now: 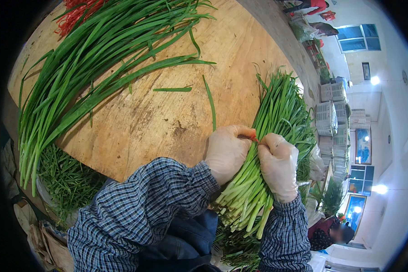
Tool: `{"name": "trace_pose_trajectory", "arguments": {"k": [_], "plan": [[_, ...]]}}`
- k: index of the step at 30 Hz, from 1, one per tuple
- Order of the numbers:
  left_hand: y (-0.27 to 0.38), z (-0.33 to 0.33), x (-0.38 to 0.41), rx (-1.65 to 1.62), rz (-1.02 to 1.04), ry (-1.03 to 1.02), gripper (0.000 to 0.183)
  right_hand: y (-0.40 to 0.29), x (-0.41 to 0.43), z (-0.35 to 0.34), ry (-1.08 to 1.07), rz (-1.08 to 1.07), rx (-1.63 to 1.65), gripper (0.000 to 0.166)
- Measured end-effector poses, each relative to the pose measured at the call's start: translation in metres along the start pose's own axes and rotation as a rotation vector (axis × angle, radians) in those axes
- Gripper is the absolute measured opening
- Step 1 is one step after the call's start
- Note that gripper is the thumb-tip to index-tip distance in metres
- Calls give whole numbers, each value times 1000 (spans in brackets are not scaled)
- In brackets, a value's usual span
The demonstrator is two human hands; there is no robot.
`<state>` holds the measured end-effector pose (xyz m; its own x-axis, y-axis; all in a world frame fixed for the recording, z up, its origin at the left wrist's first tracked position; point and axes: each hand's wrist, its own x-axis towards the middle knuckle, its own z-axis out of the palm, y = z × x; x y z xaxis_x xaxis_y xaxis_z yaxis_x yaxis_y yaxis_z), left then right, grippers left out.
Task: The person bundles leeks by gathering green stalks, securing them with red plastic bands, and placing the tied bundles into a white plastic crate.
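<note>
A thick bunch of garlic chives (282,105) lies aslant over the board's right edge, its pale cut stems pointing towards me. Both hands wear thin translucent gloves. My left hand (228,151) pinches a red plastic tie (253,135) at the bunch's left side. Close beside it, my right hand (278,163) rests over the stems with its thumb and finger pinched at the tie's other end. How far the tie runs around the bunch is hidden by the hands and the leaves.
Loose chives (98,61) spread across the left of the wooden board (163,129), with stems overhanging its edge. A heap of red ties (76,17) sits at top left. Chive scraps (71,180) fill a bag below. Stacked white crates (331,119) and other people (329,234) are at right.
</note>
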<state>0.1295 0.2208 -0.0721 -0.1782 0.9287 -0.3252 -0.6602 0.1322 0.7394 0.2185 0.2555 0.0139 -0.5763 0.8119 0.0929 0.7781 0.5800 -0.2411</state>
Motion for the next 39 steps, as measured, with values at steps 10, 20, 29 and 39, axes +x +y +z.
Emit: {"name": "trace_pose_trajectory", "arguments": {"k": [10, 20, 29, 39], "plan": [[-3, 2, 0, 15, 6, -12, 22, 2, -6, 2, 47, -19, -29, 2], [2, 1, -2, 27, 9, -8, 23, -3, -6, 2, 50, -36, -194, 6], [3, -1, -4, -37, -34, -36, 20, -5, -7, 4, 66, -21, -292, 6], [2, 1, -2, 5, -9, -24, 21, -7, -6, 6, 75, -50, -380, 6]]}}
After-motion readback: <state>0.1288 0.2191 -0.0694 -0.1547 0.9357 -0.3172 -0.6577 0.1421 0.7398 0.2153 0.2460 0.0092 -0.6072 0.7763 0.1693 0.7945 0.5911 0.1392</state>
